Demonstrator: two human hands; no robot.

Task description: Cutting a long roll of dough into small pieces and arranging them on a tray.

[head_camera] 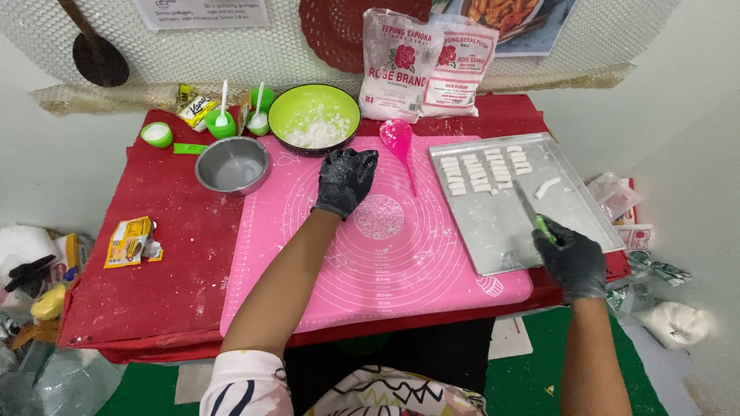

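A pink mat (385, 254) lies beside a metal tray (509, 231) of white dough pieces (484, 171). The left hand (344, 181) (black-gloved, fingers loosely curled) rests empty on the mat; the right hand (574, 262) grips a green-handled knife (534, 212) over the tray.

One head-worn camera looks steeply down and forward from above the person's lap, close over the red tabletop (154, 270), with the pink mat (385, 262) dead centre, the wall at twelve o'clock and both forearms entering from six.
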